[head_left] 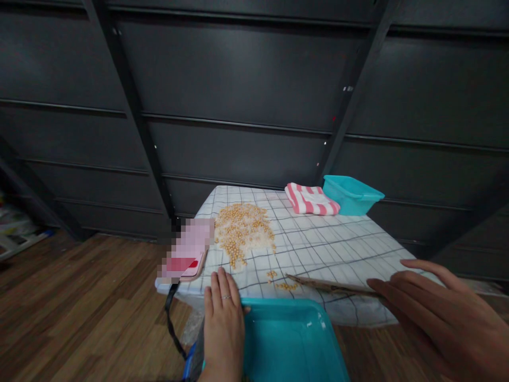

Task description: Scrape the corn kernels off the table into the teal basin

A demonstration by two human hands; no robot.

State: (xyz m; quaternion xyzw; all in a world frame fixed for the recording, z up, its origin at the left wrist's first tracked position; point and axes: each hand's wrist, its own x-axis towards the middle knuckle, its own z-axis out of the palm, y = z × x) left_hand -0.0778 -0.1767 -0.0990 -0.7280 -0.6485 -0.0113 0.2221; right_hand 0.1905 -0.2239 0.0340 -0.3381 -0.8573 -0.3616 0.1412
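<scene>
My left hand (225,321) lies along the left rim of a teal plastic basin (292,345) at the table's near edge. Its fingers reach forward together, and the thumb tip shows over the rim. My right hand (433,313) pinches a long, thin brown strip (332,285) that looks like wood; its narrow tip points left. Beside that tip lie a few yellow beans (286,286). Farther back, a spread of yellow soybeans mixed with white grains like rice (244,228) covers the left part of the checked tablecloth (310,249). The basin's near part is cut off.
A pink phone-like object (193,249), partly pixelated, lies at the table's left edge, with a black strap (170,318) hanging below. At the back right are a folded red-and-white striped cloth (312,199) and another teal basin (352,196). A dark panelled wall (238,74) stands behind.
</scene>
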